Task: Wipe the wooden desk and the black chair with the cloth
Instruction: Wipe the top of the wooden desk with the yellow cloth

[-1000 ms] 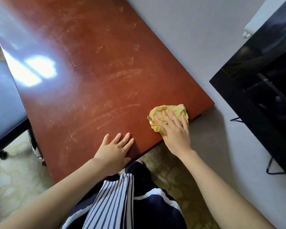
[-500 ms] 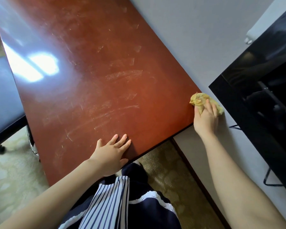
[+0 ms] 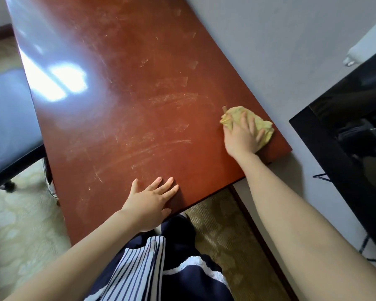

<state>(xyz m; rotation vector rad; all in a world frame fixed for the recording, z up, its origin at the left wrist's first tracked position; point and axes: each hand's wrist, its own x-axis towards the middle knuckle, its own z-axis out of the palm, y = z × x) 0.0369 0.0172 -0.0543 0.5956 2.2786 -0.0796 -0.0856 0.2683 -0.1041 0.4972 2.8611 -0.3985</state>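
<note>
Cloth (image 3: 234, 112), yellow and crumpled, lay beneath the right hand (image 3: 241, 139), its straight fingers pressing it onto the glossy, scuffed wooden desk (image 3: 128, 105); the left hand (image 3: 149, 200) rested flat nearby, fingers spread.

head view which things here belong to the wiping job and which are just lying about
Job: wooden desk, yellow cloth under the right hand, left hand flat on the desk, black chair.
Lying about: dark screen, patterned carpet, white wall.

Desk (image 3: 128, 116) open ahead, wall (image 3: 269, 51) along right edge, chair (image 3: 7, 127) left
</note>
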